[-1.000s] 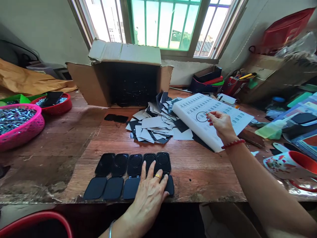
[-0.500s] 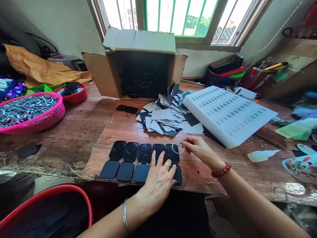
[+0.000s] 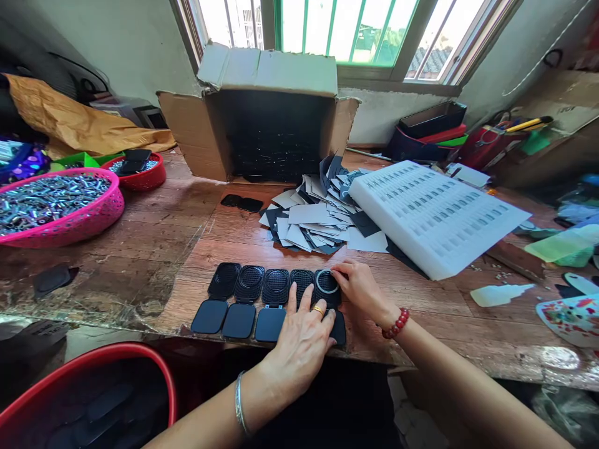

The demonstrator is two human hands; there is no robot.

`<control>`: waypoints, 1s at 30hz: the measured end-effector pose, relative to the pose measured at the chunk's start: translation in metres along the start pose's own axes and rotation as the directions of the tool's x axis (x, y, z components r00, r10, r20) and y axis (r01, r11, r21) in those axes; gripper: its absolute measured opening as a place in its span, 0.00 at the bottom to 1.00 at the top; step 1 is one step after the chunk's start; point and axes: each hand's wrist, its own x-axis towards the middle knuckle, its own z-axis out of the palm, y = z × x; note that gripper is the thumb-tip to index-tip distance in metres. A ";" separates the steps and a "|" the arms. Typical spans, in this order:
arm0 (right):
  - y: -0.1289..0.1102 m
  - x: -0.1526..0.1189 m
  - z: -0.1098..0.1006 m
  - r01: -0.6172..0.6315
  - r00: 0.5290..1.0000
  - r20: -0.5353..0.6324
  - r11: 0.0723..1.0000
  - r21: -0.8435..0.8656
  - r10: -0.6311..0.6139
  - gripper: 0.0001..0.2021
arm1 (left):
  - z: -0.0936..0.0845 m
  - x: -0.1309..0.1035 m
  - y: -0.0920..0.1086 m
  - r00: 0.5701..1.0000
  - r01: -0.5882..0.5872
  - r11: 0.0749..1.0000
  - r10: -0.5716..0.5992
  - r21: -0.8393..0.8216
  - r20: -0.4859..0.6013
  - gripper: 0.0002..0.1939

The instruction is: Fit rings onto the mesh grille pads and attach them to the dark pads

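Note:
Several open black hinged cases lie in a row, with ridged upper halves and smooth lower halves (image 3: 209, 317). My left hand (image 3: 303, 330) rests palm down over the cases at the right end, fingers spread, and hides part of them. A pale ring (image 3: 327, 290) lies over the ridged half of the rightmost case (image 3: 333, 299). My right hand (image 3: 358, 284) pinches the ring's upper right edge between thumb and fingertips.
Behind the cases are loose paper cards (image 3: 309, 215), a white foam block (image 3: 435, 218) and an open carton (image 3: 187, 134). At left stand a pink basket of metal parts (image 3: 100, 215) and, lower, a red tub (image 3: 171, 380).
My right hand has moved left with the ring, which now lies flat over the rightmost case. My left hand stays on the cases. The view has shifted slightly.

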 end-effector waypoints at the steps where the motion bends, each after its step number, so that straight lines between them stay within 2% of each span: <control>1: 0.000 -0.001 0.001 0.016 1.000 -0.008 0.999 -0.032 -0.016 0.13 | 0.000 0.000 0.000 1.000 0.001 1.000 -0.001 0.000 0.002 0.20; 7: 0.000 -0.006 0.004 0.088 0.994 -0.055 0.987 -0.133 -0.096 0.12 | 0.000 0.000 0.000 1.000 0.001 1.000 -0.001 -0.012 -0.023 0.19; 10: 0.005 -0.002 -0.007 0.095 0.986 -0.122 0.979 -0.178 -0.118 0.10 | 0.010 0.001 -0.005 0.998 -0.016 1.000 0.015 -0.018 -0.055 0.19; 12: 0.014 0.008 -0.026 0.065 0.974 -0.199 0.973 -0.219 -0.110 0.09 | 0.022 0.001 -0.010 0.996 -0.026 0.999 0.024 -0.021 -0.091 0.20; 14: 0.027 0.025 -0.055 -0.008 0.949 -0.307 0.965 -0.262 -0.076 0.08 | 0.036 0.000 -0.015 0.989 -0.037 0.999 0.033 -0.022 -0.141 0.20; 17: 0.056 0.056 -0.107 -0.187 0.868 -0.496 0.937 -0.295 0.017 0.10 | 0.046 -0.001 -0.020 0.972 -0.079 0.997 0.074 -0.013 -0.224 0.19; 20: 0.085 0.081 -0.150 -0.359 0.779 -0.615 0.890 -0.280 0.121 0.12 | 0.040 0.003 -0.019 0.972 -0.077 0.997 0.075 0.002 -0.224 0.18; 22: 0.101 0.093 -0.164 -0.423 0.758 -0.629 0.865 -0.269 0.175 0.11 | 0.031 0.009 -0.017 0.980 -0.021 0.999 0.026 0.031 -0.198 0.19; 26: 0.119 0.104 -0.169 -0.473 0.765 -0.598 0.838 -0.271 0.238 0.06 | 0.020 0.020 -0.017 0.970 0.119 0.987 -0.093 0.105 -0.226 0.21; 30: 0.126 0.109 -0.166 -0.474 0.772 -0.587 0.835 -0.279 0.243 0.05 | 0.022 0.024 -0.020 0.973 0.143 0.982 -0.118 0.121 -0.196 0.21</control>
